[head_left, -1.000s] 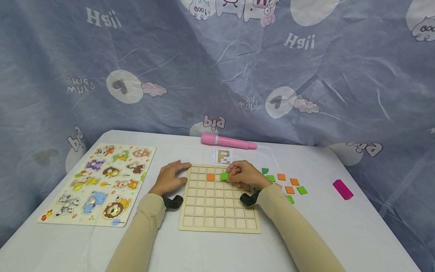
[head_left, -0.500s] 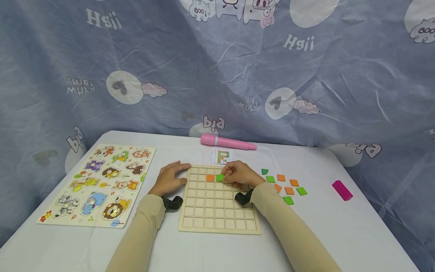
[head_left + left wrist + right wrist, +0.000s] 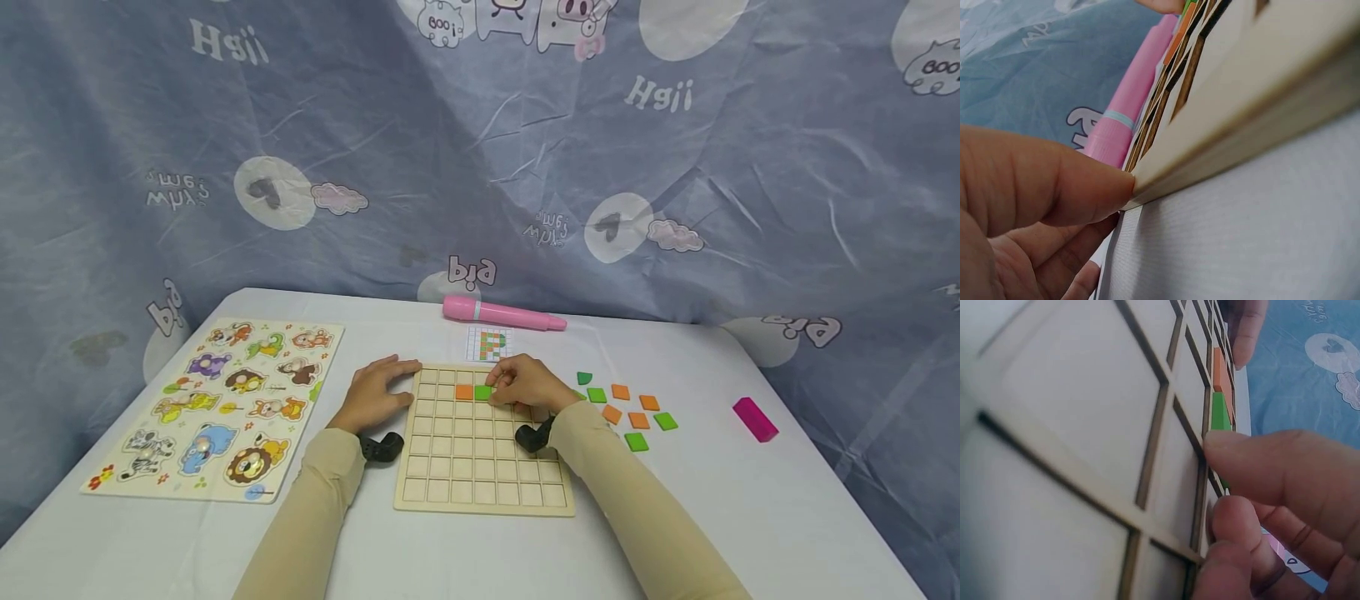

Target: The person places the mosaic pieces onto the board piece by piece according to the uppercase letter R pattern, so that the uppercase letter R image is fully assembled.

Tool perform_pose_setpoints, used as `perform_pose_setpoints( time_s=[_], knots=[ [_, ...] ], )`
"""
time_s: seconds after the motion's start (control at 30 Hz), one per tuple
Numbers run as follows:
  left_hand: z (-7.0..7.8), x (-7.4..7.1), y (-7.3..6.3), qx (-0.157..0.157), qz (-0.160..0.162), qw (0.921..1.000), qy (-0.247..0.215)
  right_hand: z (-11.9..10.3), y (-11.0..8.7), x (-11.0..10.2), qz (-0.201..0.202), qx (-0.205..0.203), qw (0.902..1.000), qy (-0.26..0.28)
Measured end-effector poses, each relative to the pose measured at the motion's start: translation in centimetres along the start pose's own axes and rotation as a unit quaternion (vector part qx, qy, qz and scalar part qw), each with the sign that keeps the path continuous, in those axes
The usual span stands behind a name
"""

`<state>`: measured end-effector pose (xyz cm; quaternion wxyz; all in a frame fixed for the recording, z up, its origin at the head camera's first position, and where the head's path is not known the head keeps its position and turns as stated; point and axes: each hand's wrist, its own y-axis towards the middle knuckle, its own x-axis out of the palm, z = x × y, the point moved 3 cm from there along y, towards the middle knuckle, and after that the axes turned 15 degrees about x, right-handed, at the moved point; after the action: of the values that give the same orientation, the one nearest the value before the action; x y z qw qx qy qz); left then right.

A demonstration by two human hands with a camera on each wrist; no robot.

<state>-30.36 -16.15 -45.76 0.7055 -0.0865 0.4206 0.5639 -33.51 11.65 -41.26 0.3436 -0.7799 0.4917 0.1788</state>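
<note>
A pale wooden grid board (image 3: pixel 475 508) lies on the white table between the hands. An orange square tile (image 3: pixel 464 392) sits in a cell of its second row. In the cell to the right is a green square tile (image 3: pixel 482 392), side by side with the orange one. My right hand (image 3: pixel 531 385) pinches the green tile's right edge with thumb and forefinger; in the right wrist view the thumb (image 3: pixel 1254 456) partly covers the tile. My left hand (image 3: pixel 372 394) touches the board's left edge, its thumb (image 3: pixel 1079 187) against the side in the left wrist view.
Several loose orange and green tiles (image 3: pixel 636 442) lie right of the board. Behind it are a small pattern card (image 3: pixel 472 343) and a pink pen-shaped thing (image 3: pixel 510 315). An animal puzzle board (image 3: pixel 217 408) lies at left, a magenta block (image 3: pixel 756 419) at far right.
My right hand has moved left with the green tile, which now lies in the cell beside the orange tile. The left hand has stayed at the board's edge.
</note>
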Motion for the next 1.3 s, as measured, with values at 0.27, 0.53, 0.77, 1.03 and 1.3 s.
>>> perform_pose_setpoints(
  time_s=[0.27,0.53,0.77,1.03,1.3],
  knots=[
    [0.1,0.1,0.1,-0.004,-0.002,1.0,0.004,0.6,-0.3,-0.5,-0.03,-0.02,0.9985,0.041],
    [0.3,0.1,0.1,-0.005,-0.01,0.9999,0.001,2.7,-2.4,-2.3,-0.064,-0.039,0.99,0.12],
    [0.2,-0.1,0.0,0.001,-0.009,0.9999,0.008,4.9,-5.5,-4.6,-0.043,-0.046,0.991,0.118],
    [-0.1,-0.1,0.0,0.001,0.0,1.0,0.0,9.0,-9.2,-6.5,-0.005,-0.05,0.9927,0.109],
    [0.4,-0.1,0.0,0.0,-0.001,1.0,-0.003,12.1,-12.3,-8.0,0.038,-0.016,0.9931,0.11]
  ],
)
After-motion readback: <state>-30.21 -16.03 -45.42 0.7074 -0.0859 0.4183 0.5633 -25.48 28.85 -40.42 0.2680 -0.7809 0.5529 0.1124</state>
